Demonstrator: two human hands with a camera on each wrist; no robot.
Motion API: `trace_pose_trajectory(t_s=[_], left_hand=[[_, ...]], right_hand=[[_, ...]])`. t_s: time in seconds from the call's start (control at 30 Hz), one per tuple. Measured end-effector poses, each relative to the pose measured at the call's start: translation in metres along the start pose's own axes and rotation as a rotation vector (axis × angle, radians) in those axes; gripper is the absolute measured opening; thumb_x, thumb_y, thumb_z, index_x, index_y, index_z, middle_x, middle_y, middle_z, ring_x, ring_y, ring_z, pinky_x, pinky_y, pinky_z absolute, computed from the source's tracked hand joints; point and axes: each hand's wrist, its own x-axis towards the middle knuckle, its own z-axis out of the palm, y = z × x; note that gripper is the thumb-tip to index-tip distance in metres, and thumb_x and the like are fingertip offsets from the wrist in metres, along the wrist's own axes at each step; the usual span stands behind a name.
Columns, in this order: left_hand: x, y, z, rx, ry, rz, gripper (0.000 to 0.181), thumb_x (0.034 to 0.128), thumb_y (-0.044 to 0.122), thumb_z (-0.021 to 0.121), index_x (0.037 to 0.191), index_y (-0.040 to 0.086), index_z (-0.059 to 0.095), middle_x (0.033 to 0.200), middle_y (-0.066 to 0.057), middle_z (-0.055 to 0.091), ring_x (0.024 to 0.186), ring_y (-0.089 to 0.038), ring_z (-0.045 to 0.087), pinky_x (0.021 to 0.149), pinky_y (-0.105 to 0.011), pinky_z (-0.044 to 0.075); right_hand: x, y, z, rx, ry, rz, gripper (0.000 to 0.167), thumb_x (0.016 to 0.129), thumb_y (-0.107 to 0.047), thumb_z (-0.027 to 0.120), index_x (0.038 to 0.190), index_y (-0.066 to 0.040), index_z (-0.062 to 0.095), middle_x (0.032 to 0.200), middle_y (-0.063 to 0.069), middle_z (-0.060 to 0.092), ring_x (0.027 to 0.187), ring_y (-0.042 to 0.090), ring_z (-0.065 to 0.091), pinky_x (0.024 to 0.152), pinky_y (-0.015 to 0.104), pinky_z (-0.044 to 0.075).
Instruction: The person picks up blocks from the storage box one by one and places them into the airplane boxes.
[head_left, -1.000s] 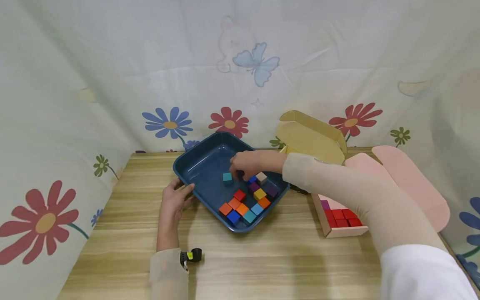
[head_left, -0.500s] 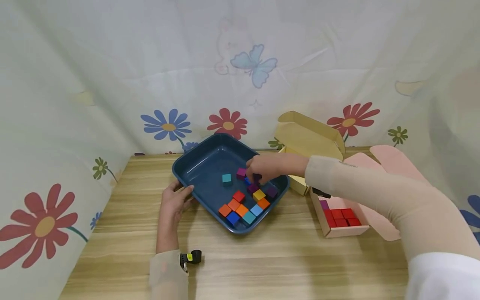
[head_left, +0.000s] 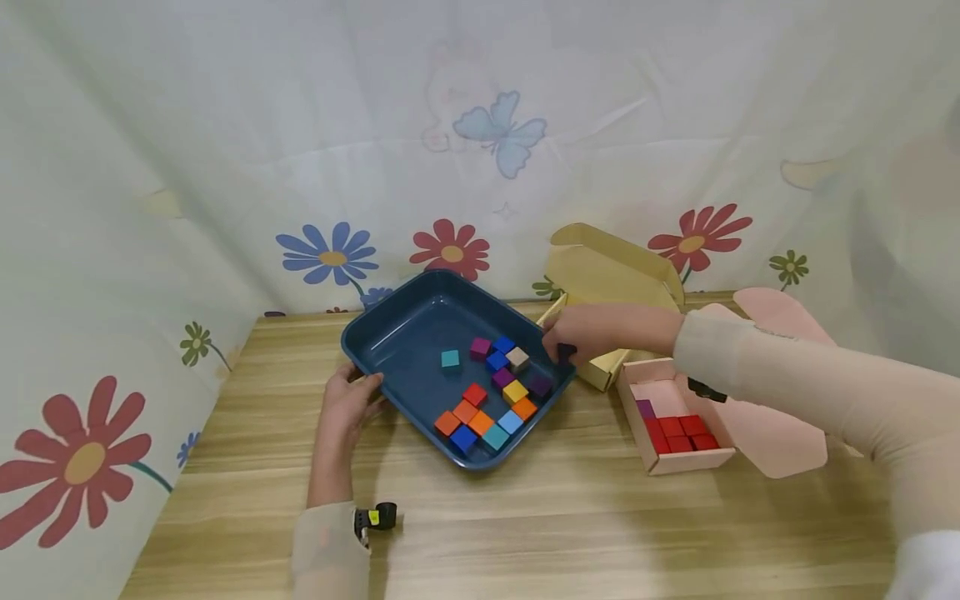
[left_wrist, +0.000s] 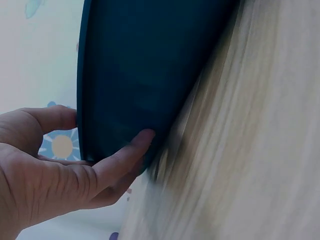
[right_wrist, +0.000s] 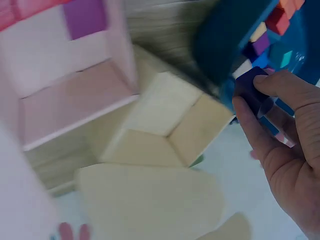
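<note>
My left hand [head_left: 348, 407] holds the left corner of a dark blue tray [head_left: 405, 342]. In the left wrist view, the thumb is at the tray's rim and the fingers [left_wrist: 122, 157] lie against its outer side. Over the tray's right edge, my right hand [head_left: 581, 329] pinches a dark purple cube [right_wrist: 248, 90] between thumb and fingers. Several coloured cubes lie in the tray, among them a teal cube [head_left: 450, 359], a red cube [head_left: 474, 394], a yellow cube [head_left: 515, 392] and a pale wooden cube [head_left: 517, 358].
Right of the tray stands an open yellow box [head_left: 600, 371], partly hidden by my right hand; its visible inside is bare. Nearer me, an open pink box [head_left: 637, 442] holds several red cubes [head_left: 678, 427] and a purple cube [head_left: 651, 407]. A flowered curtain [head_left: 337, 167] hangs behind the wooden table [head_left: 540, 517].
My right hand has moved rightward from the tray's middle to its right edge, carrying the dark purple cube. More of the cubes now show. The left hand stays at the tray's corner.
</note>
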Motion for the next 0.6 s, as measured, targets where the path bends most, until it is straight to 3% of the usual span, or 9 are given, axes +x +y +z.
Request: trace_pose_trajectory(t_s=[0.23,0.6], left_hand=[[-0.001,0.004,0.000,0.047,-0.058,0.021,0.062,0.1040,0.002,0.047,0.157,-0.006,0.016,0.152,-0.027,0.027,0.128,-0.039,0.049,0.097,-0.042,0.054],[-0.001,-0.003,-0.007,0.049,-0.099,0.010,0.067,0.1027,0.000,0.046,0.159,-0.005,0.011,0.155,-0.027,0.026,0.128,-0.038,0.049,0.094,-0.038,0.056]], right_hand=[[-0.049,0.010,0.016,0.003,0.085,-0.034,0.018,0.079,0.007,0.077,0.086,-0.008,0.072,0.087,0.005,0.064,0.081,0.019,0.062,0.071,0.030,0.057],[-0.103,0.020,0.031,-0.002,-0.033,0.055,0.021,0.077,0.002,0.083,0.081,-0.015,0.072,0.081,-0.006,0.061,0.076,0.013,0.059,0.064,0.025,0.052]])
